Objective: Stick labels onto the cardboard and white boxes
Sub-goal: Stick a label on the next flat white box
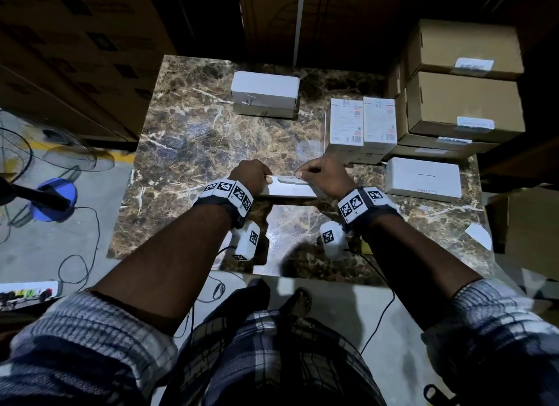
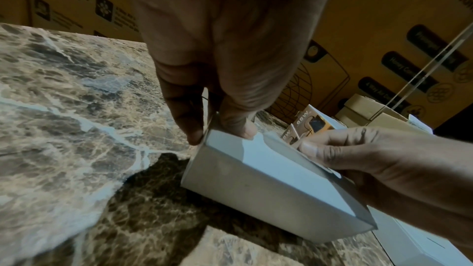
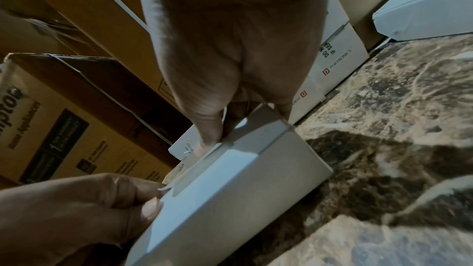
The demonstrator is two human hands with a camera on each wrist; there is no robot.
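A plain white box [image 1: 287, 191] [image 2: 256, 185] [image 3: 243, 179] lies near the middle of the marble table [image 1: 187, 139]. A white label [image 1: 289, 179] [image 2: 276, 145] [image 3: 189, 173] stretches along the top of the box by its far edge. My left hand [image 1: 264, 177] [image 2: 225, 130] [image 3: 156, 199] pinches the label's left end at the box corner. My right hand [image 1: 299, 173] [image 2: 307, 149] [image 3: 212, 141] pinches the label's right end, thumb down on the box top. How much of the label is stuck down cannot be seen.
Two stacked white boxes [image 1: 264, 91] sit at the table's far side. To the right stand printed white boxes [image 1: 363, 121], labelled cardboard boxes [image 1: 462, 103] and another white box [image 1: 423, 179]. A slip of paper [image 1: 479, 234] lies at the right edge. A fan [image 1: 18, 163] stands on the floor to the left.
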